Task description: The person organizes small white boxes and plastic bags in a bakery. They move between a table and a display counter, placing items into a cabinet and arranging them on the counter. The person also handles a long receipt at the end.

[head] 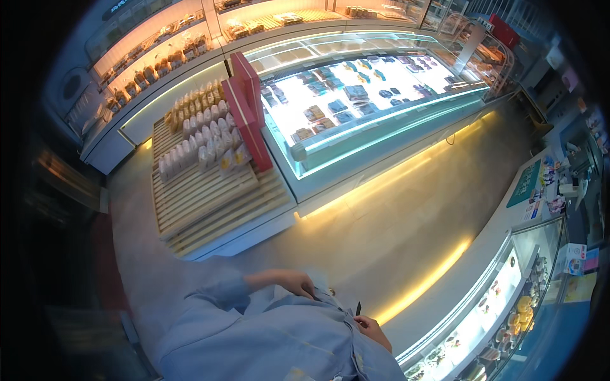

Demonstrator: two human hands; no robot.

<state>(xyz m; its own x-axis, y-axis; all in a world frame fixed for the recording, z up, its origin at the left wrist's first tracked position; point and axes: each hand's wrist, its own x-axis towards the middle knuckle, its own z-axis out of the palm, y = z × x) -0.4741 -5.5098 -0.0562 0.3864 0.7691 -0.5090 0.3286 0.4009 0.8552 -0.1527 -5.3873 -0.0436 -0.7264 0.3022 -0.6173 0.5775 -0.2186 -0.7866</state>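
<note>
At the bottom centre, my left hand (296, 283) is bent in at the front of a light blue garment (286, 333), its curled fingers against the cloth. Something dark lies by those fingertips; whether they hold it or the cloth cannot be told. To the right, my right hand (374, 330) is at the garment's other side, thumb and fingers pinched together at the base of a thin dark object (358, 308) that points upward. The body hides part of both hands' surroundings.
Ahead, a slatted wooden display (205, 205) bears bagged baked goods beside red panels (248, 119) and a lit glass case (381, 124). A curved pastry case (486, 305) stands at right, near my right hand. Lit bread shelves (157, 40) line the back wall.
</note>
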